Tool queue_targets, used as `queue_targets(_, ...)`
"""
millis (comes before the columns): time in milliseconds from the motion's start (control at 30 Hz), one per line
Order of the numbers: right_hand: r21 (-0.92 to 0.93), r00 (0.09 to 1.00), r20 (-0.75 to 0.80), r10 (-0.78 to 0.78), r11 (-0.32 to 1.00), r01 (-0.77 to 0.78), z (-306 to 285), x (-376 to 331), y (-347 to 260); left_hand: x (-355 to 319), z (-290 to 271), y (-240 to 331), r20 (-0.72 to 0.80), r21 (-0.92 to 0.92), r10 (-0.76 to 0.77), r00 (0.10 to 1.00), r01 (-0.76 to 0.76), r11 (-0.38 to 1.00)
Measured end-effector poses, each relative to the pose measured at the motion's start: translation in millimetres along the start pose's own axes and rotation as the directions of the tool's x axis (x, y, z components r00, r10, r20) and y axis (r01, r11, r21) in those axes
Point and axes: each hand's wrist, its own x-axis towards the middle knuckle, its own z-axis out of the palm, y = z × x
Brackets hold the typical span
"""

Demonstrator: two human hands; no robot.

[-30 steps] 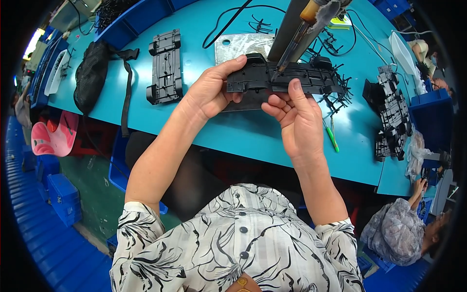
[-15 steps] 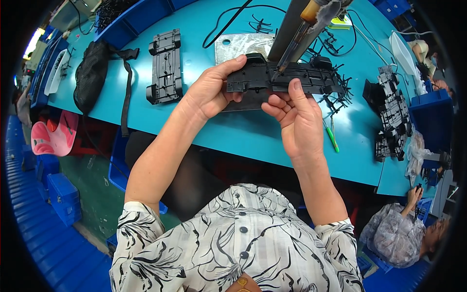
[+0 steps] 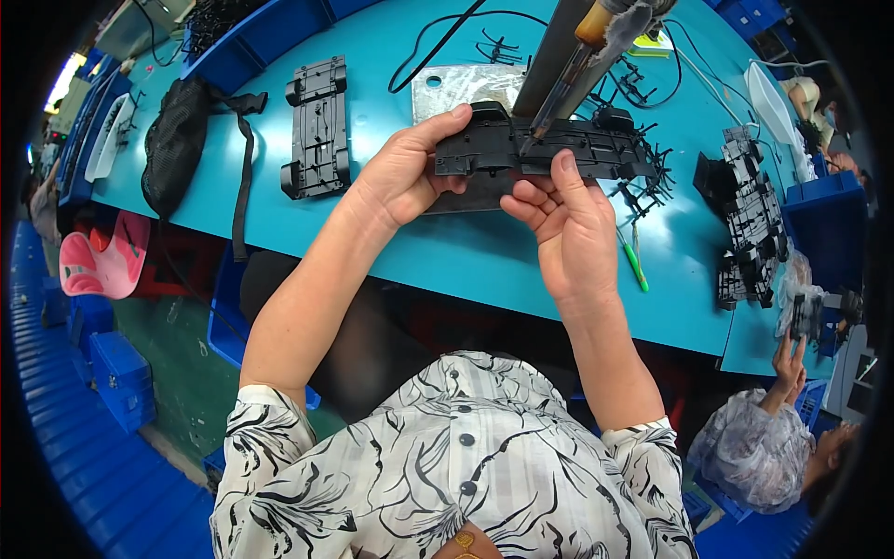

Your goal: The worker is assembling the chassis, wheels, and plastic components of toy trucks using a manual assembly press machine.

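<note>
Both my hands hold a long black plastic toy-car chassis [image 3: 521, 149] level above the turquoise table [image 3: 372, 242]. My left hand [image 3: 400, 172] grips its left end, thumb on top. My right hand [image 3: 568, 224] supports it from below near the middle, index finger on its front edge. A hanging tool with an orange handle [image 3: 582, 51] points down at the top of the chassis. A silver metal plate [image 3: 466, 88] lies under the part.
A second black chassis [image 3: 317, 126] lies left on the table, beside a black mesh bag with strap [image 3: 182, 140]. A stack of black parts [image 3: 750, 219] sits right, a green pen [image 3: 635, 265] nearby. Another person [image 3: 773, 438] sits lower right. Blue bins line the edges.
</note>
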Motion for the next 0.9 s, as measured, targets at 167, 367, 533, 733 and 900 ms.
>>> queue_targets(167, -0.033, 0.999, -0.004, 0.033, 0.999, -0.033, -3, -7, 3, -7, -12, -5, 0.057, 0.053, -0.01, 0.998, 0.007, 0.999)
queue_targets(367, -0.101, 0.991, -0.002, 0.131, 0.986, -0.131, -24, -26, 2, -26, -7, -15, 0.092, 0.181, -0.029, 0.995, 0.012, 0.983)
queue_targets(533, -0.153, 0.986, -0.045, 0.163, 0.974, -0.168, -29, -35, 2, -37, -5, -23, 0.094, 0.188, -0.061, 0.994, 0.042, 0.981)
queue_targets(733, -0.146, 0.993, -0.064, 0.1, 0.983, -0.108, -30, -47, 5, -41, -2, -28, 0.149, 0.213, -0.094, 0.984, 0.061, 0.975)
queue_targets(900, -0.188, 0.999, -0.026, -0.026, 0.982, 0.021, -34, -53, 6, -43, -2, -33, 0.278, 0.188, -0.011, 0.961, -0.044, 0.981)
